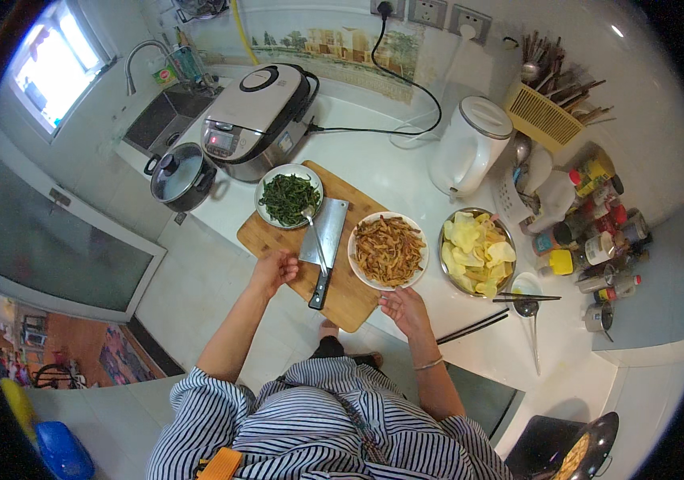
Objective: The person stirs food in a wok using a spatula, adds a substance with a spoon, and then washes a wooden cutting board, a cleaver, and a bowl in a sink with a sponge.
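My left hand (275,271), loosely curled and holding nothing visible, is at the left edge of a wooden cutting board (357,306). Fingers apart, my right hand (405,309) is at the near rim of a white plate of brown cooked shreds (390,251); whether it touches the rim I cannot tell. Between the hands lies a cleaver (333,225), its black handle towards me. A metal spoon (317,240) lies over the blade, its bowl at a plate of dark green cooked vegetables (289,198). Right of the shreds stands a metal bowl of pale yellow crisps (474,249).
A rice cooker (258,114) and a lidded pot (180,174) stand back left, by the sink (168,117). At right are an electric kettle (471,147), seasoning jars (600,246), chopsticks (473,326) and a ladle (535,342). A wok (603,441) holds food at lower right.
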`<action>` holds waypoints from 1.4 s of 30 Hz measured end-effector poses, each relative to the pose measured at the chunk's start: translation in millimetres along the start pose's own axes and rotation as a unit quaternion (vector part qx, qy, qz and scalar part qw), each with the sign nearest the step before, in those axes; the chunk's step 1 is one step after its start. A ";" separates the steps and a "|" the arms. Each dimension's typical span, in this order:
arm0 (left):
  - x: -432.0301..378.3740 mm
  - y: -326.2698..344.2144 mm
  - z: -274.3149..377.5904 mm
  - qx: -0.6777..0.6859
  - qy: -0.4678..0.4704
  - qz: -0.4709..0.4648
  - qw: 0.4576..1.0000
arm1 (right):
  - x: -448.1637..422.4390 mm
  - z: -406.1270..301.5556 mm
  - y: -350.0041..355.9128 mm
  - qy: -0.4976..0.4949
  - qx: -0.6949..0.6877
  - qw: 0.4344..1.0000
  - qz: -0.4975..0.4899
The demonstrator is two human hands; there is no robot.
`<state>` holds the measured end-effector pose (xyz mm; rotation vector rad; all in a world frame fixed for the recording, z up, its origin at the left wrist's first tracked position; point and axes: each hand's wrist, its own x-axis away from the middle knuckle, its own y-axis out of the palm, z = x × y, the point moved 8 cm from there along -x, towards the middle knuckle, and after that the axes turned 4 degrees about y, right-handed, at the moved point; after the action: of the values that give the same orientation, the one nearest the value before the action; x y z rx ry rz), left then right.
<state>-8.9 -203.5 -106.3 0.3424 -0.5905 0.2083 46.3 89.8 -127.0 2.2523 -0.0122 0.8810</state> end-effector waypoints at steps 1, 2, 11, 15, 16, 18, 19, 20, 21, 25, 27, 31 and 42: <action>-3.8 -2.1 2.8 -0.002 0.007 -0.004 1.000 | -2.2 2.0 0.4 0.000 -0.017 1.000 0.003; -8.6 -4.2 5.3 -0.004 0.013 -0.008 1.000 | -3.7 5.0 0.4 0.001 -0.017 1.000 0.005; -95.6 -37.5 32.9 0.032 -0.007 0.003 0.999 | -17.8 -0.3 -27.6 -0.131 0.033 0.982 0.131; -97.7 -21.4 60.0 0.021 0.010 -0.088 0.996 | 3.8 -24.9 12.1 -0.172 0.037 0.968 0.178; -102.5 -23.7 57.1 0.025 -0.014 -0.084 0.996 | 3.5 -25.5 13.1 -0.172 0.022 0.964 0.201; -108.3 -23.7 59.5 0.011 -0.027 -0.089 0.996 | -1.9 -29.5 17.8 -0.176 0.018 0.963 0.204; -110.1 -22.6 61.4 -0.003 -0.032 -0.090 0.995 | -4.3 -31.5 24.0 -0.181 0.016 0.963 0.199; -111.3 -20.6 64.1 -0.006 -0.031 -0.094 0.995 | -7.0 -34.1 26.3 -0.180 0.018 0.958 0.224; -113.1 -14.4 69.4 -0.009 -0.036 -0.103 0.994 | -11.6 -36.7 23.9 -0.185 0.015 0.955 0.232; -127.4 12.8 72.4 0.011 -0.063 -0.147 0.987 | -42.4 -55.7 18.5 -0.198 0.013 0.950 0.241; -138.5 32.6 78.6 0.018 -0.057 -0.166 0.984 | -60.6 -71.7 24.5 -0.180 0.030 0.954 0.238; -164.7 72.9 94.1 -0.020 -0.046 -0.170 0.984 | -93.4 -102.0 24.3 -0.197 0.009 0.950 0.242; -253.6 121.6 99.3 -0.089 -0.099 -0.169 0.977 | -144.7 -129.1 -1.3 -0.188 0.063 0.947 0.254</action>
<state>-300.2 -152.2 -144.2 0.2860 -0.7315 -0.2082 -140.7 137.1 -147.4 2.5536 -0.7605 0.6976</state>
